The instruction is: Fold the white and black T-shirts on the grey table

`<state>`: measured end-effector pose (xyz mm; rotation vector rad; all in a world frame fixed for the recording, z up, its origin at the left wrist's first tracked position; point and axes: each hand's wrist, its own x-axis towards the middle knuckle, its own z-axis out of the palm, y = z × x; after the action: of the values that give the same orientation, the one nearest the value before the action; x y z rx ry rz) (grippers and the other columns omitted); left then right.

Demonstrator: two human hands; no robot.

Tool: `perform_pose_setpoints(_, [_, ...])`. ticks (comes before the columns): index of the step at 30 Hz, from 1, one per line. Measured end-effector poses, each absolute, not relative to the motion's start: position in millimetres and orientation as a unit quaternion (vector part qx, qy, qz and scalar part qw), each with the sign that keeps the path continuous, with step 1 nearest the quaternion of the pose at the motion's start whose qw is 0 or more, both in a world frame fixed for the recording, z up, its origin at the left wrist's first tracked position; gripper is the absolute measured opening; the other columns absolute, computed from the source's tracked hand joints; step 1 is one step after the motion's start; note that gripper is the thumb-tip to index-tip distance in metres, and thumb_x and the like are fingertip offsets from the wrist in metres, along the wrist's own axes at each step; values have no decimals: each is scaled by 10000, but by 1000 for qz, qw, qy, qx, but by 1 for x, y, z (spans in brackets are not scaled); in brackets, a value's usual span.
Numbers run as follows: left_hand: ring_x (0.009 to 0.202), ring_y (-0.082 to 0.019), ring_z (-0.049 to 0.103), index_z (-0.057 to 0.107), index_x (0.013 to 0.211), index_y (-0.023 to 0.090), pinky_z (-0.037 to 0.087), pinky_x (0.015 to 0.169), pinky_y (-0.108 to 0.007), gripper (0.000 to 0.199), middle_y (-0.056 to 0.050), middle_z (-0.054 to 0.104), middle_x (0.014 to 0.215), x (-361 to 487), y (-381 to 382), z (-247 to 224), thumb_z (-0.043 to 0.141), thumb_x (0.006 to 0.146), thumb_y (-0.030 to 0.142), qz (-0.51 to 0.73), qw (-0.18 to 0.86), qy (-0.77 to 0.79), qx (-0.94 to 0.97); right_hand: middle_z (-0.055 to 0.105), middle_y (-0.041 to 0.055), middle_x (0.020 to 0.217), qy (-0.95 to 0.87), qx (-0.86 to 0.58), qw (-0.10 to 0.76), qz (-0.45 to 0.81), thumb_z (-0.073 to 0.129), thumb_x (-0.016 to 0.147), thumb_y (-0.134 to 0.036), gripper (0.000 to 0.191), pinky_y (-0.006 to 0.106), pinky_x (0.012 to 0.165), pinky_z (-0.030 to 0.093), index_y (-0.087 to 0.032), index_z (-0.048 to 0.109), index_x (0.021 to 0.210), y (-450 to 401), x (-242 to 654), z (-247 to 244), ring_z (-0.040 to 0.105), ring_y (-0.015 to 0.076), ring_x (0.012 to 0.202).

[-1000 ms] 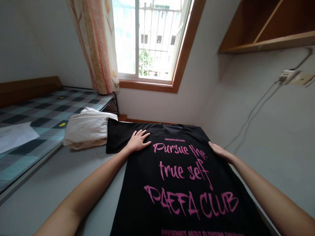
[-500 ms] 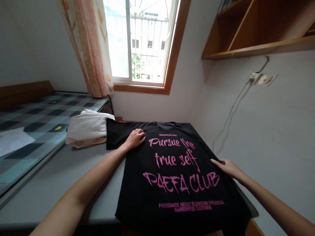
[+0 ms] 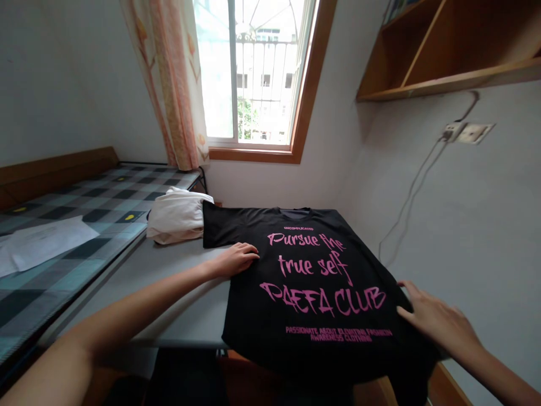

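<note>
Black short-sleeved T-shirt (image 3: 323,313): spread front side up on the pale grey tabletop (image 3: 181,307), collar at the far end towards the window wall, hem at the near end and draped over the table's front edge. Pink print, top to bottom: "UNCOMPLICATED", "Pursue the true self", "PAEFA CLUB", then two smaller lines of block lettering. One sleeve points out to the left and meets the white cloth bundle (image 3: 180,217) on the table; the other sleeve is hard to make out.

Left hand (image 3: 238,259): palm down at the shirt's left side, below the sleeve, fingers bent over the fabric. Cannot tell whether any cloth is pinched underneath.

Right hand (image 3: 439,318): at the shirt's right edge, level with "PAEFA CLUB", thumb and forefinger parted, thumb tip over the black cloth; hand reads as open.

Surroundings: left of the table, a bed with a checked mattress (image 3: 101,194), white paper sheets (image 3: 54,239) lying on it. Ahead, a barred window (image 3: 264,84) in a brown wooden frame, floral curtain (image 3: 175,84) hanging at its left. Upper right, a wooden wall shelf (image 3: 456,51); below it, a wall socket (image 3: 454,132) with a thin cable (image 3: 408,200) running down the wall
</note>
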<state>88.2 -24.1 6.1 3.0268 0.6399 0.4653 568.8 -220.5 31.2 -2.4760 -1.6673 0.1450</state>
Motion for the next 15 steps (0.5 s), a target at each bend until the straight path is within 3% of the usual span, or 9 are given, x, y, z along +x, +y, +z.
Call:
perform_pose_setpoints(3, [1069,-196,593,630,1184,225,463,944,-348,286,-75,621,1206,73,-44,14,468,948,214,139,-2,189,972,703,178,996,-576,-817,-28,-32,544,745,-356,385,550,810,469,-212,572,1101,-238,550,37,658,414,929])
perform_pose_setpoints(8, [961,-189,604,669,1083,210,478,902,-333,262,-69,643,1106,52,-65,32,504,886,160,112,2,177,978,701,128,846,-559,-825,-59,-61,492,776,-390,154,475,742,475,-248,537,740,-258,546,37,673,348,814])
perform_pose_setpoints(12, [1046,-203,597,649,1159,244,453,970,-332,433,-48,628,1183,42,-85,47,588,751,110,71,63,156,983,657,84,681,-549,-836,-9,25,501,732,-382,209,425,691,478,-262,449,569,-263,565,36,654,299,698])
perform_pose_setpoints(15, [1109,-222,583,615,1225,273,433,1003,-339,520,-44,602,1255,38,-100,53,651,718,167,58,95,144,983,645,87,623,-500,-851,128,98,499,706,-382,184,408,663,502,-263,463,571,-263,581,39,651,286,655])
